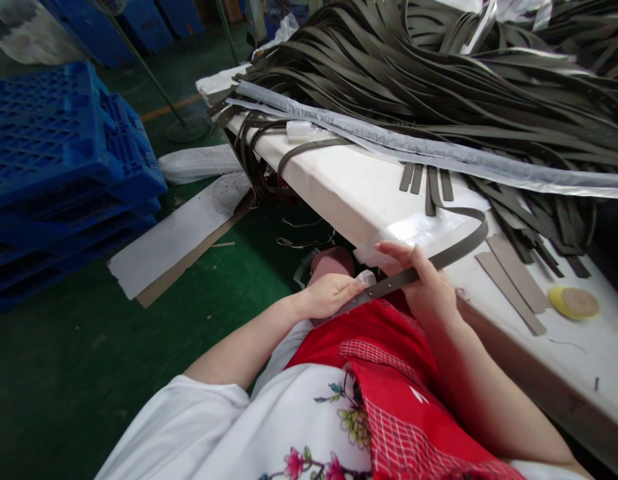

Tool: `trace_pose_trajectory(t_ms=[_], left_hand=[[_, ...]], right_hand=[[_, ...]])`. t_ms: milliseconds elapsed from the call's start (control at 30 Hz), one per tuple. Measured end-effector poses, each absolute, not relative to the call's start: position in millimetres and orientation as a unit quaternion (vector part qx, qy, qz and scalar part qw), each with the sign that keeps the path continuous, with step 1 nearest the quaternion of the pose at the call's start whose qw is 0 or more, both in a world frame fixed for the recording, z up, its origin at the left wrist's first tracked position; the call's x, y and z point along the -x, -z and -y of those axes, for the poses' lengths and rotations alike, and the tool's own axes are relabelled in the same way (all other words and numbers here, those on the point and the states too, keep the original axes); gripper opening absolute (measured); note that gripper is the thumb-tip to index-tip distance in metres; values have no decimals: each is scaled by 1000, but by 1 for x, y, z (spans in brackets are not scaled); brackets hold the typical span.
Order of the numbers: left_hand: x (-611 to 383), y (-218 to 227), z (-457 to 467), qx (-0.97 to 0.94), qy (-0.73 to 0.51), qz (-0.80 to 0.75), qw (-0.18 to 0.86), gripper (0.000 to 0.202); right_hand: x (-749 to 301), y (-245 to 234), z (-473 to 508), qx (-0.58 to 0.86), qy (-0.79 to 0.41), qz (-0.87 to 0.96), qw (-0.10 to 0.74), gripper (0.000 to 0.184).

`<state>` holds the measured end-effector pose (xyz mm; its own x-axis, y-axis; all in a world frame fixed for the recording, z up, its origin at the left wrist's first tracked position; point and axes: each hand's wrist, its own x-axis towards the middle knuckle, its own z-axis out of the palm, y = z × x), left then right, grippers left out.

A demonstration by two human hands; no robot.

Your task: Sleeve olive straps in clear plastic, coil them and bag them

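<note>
Green floor (63,373), white table (349,177), and a strap (453,253) before a red apron (309,347)

On the left side of the room stand blue pallets (49,133), stacked one upon another, and between them and the table a white board (179,233) lies on the floor. On the table there is a large strap pile (413,80), dark and loose, with a long plastic strip (413,147) lying along its front.

The person stands at the table edge and has the strap in front of the apron. The left hand (331,293) is pinching the strap near its end, with thumb on top, and a small clear film (365,277) shows beside the thumb. Small holes can be seen in the strap between the two hands. The right hand (429,287) has its fingers bent and partly apart, and the strap runs across it; how firmly this hand grips, I cannot tell. Beyond the right hand, the strap curves back over the table toward the pile. Near there lie tan strips (513,287) and, beside them, a yellow round thing (573,302)
</note>
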<state>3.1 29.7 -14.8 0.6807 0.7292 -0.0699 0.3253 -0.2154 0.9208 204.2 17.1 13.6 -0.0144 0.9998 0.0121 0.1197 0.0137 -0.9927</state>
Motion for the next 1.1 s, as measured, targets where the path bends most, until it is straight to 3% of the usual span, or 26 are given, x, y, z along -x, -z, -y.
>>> trace_pose_trajectory(t_ms=[233,400,467,533,600,733,867,1100], left_hand=[[-18,11,-25,-722,-283,-376,508,64],[1,9,-25,-649,-336,-443,519,63],[11,7,-25,-609,-356,-467,534,64],[18,4,-24,-573,-360,-468,569,65],[21,1,-22,-541,-344,-450,622,67],[29,1,-14,-532,-274,-427,677,67],[39,8,-11,-601,-208,-430,641,64],[19,17,-15,-729,-220,-395,514,58]], right_hand=[[-181,1,-16,480,-516,577,413,54],[-192,16,-14,522,-533,449,492,39],[-196,24,-11,493,-636,396,442,44],[-191,30,-7,410,-774,353,330,53],[-180,34,-3,314,-856,304,277,49],[-162,29,-5,248,-863,184,400,42],[-163,23,-14,311,-808,131,483,22],[-159,21,-14,331,-781,194,493,22]])
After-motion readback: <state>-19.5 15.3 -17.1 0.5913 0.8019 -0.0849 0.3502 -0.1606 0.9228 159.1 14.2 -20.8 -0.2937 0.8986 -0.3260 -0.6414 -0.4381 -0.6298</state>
